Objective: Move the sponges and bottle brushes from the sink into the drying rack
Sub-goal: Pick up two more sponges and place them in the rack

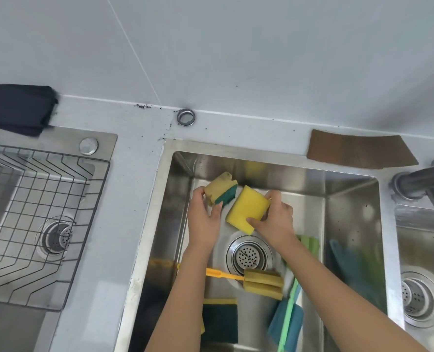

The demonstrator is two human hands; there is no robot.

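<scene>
Both forearms reach up from the bottom of the frame into the middle sink [350, 194], each hand already holding a sponge at centre frame. At left, the left hand [205, 219] pinches a worn yellow-and-green sponge [221, 188] between thumb and curled fingers, tilted off the basin floor. Just beside it, the right hand [277, 219] clamps a bright yellow sponge [247, 208] by its edges, thumb on the near side and fingers wrapped over the far side. Taking one in each hand looks like a way to carry two in a single trip. Below the drain [249, 255], an orange-handled bottle brush [261, 283] with a yellow foam head lies flat, and a green-handled brush [288, 316] slants across a blue sponge [286, 323] at lower centre. A dark green scouring sponge [219, 321] rests near the bottom edge, and something green lies behind the right wrist, though blur makes it hard to say whether it is a cloth or another sponge. The wire drying rack [45, 199] sits over the left basin at the left of the frame, with nothing in it, so most of the job appears to remain.
</scene>
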